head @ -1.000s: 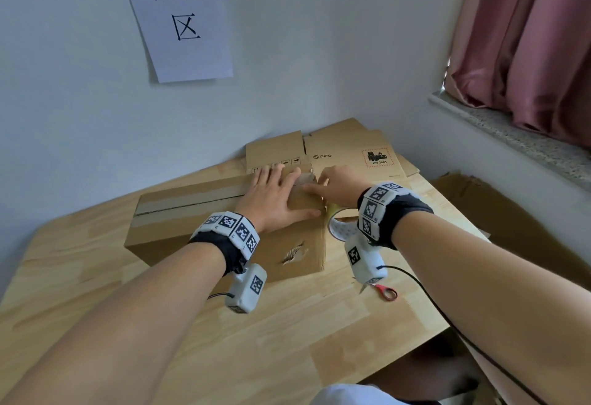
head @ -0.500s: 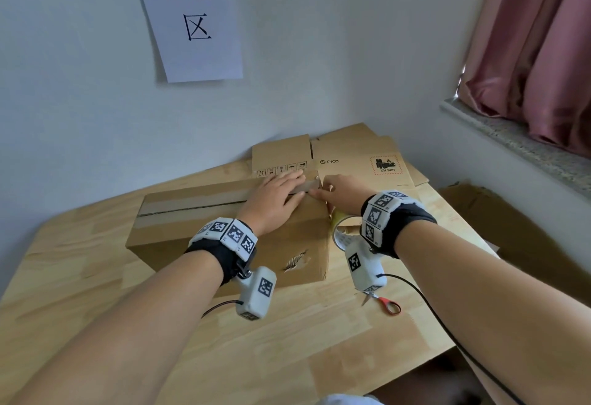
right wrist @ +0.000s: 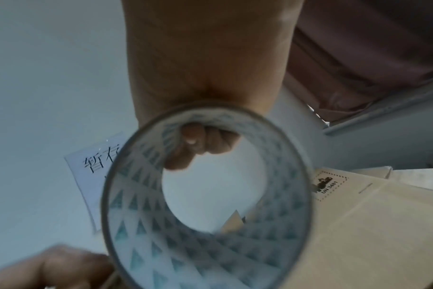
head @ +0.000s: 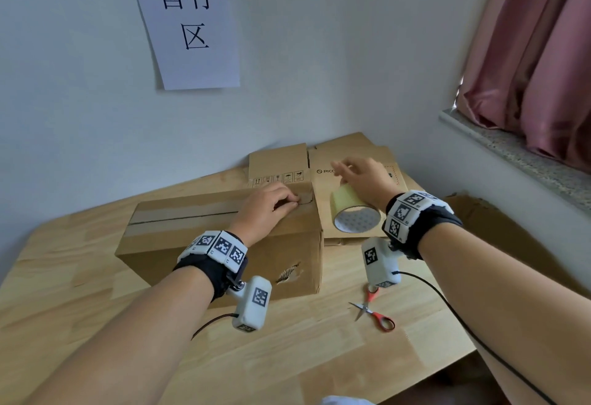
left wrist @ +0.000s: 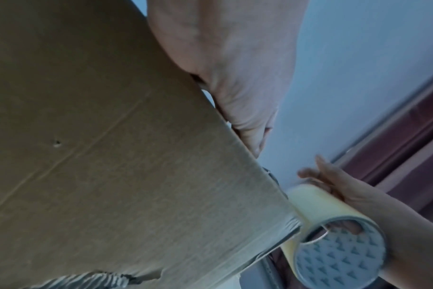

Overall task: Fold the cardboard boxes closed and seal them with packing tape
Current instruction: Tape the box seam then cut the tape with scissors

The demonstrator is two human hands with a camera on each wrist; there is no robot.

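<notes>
A closed cardboard box point(head: 224, 244) lies on the wooden table point(head: 287, 356), with a strip of tape along its top seam. My left hand point(head: 271, 209) rests on the right end of the box top, its curled fingers pinching the tape strip at the edge. In the left wrist view the thumb point(left wrist: 245, 125) lies along the box rim point(left wrist: 161, 176). My right hand point(head: 364, 177) holds the yellowish tape roll point(head: 351, 212) in the air just right of the box. One finger point(right wrist: 198, 142) hooks inside the roll's core point(right wrist: 210, 254).
Red-handled scissors point(head: 374, 312) lie on the table in front of the roll. Flattened cardboard sheets point(head: 278, 161) are stacked at the back by the wall. More cardboard point(head: 495, 244) stands beyond the table's right edge, under a window sill point(head: 511, 139). A paper sign point(head: 188, 21) hangs on the wall.
My right hand has left the box end and risen to the right with the roll. My left hand's fingers went from flat to curled at the box's right edge.
</notes>
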